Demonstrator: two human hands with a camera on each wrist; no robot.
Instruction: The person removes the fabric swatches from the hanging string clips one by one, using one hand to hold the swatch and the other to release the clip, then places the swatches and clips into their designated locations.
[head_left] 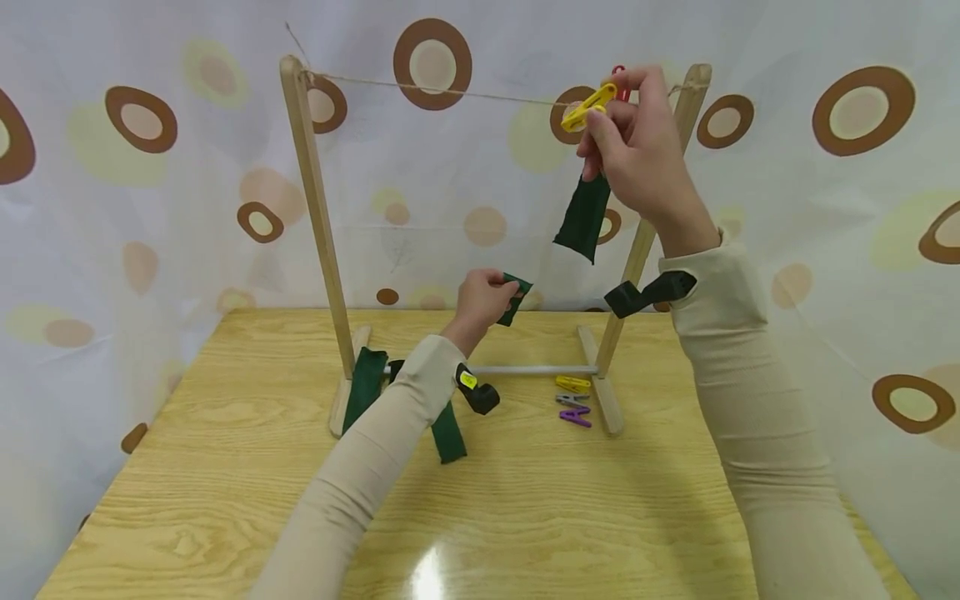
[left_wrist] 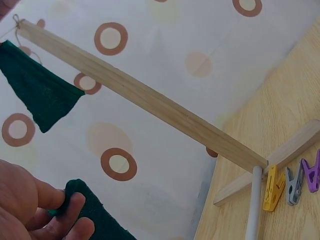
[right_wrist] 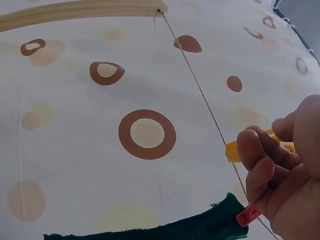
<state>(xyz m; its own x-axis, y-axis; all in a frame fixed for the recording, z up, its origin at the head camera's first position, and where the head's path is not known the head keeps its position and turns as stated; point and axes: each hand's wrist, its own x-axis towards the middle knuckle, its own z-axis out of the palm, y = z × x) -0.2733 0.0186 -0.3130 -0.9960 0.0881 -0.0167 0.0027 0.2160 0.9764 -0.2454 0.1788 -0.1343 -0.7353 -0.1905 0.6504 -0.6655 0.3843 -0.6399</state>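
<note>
My right hand (head_left: 645,150) pinches a yellow clothespin (head_left: 588,108) at the string (head_left: 450,92), near its right end. Close by, a red clothespin (right_wrist: 248,216) holds a dark green cloth strip (head_left: 585,218) that hangs from the string. Lower and to the left, my left hand (head_left: 483,300) pinches another green cloth piece (left_wrist: 102,212) between thumb and fingers. That piece is off the table and apart from the string. In the right wrist view the yellow clothespin's tip is at the string; whether it grips it I cannot tell.
Two wooden posts (head_left: 318,217) with feet, joined by a grey bar (head_left: 532,370), stand on the wooden table (head_left: 510,533). Yellow (head_left: 573,384), grey (head_left: 572,400) and purple (head_left: 576,417) clothespins lie by the right foot. Green cloth strips (head_left: 448,433) lie at the left, partly behind my left arm.
</note>
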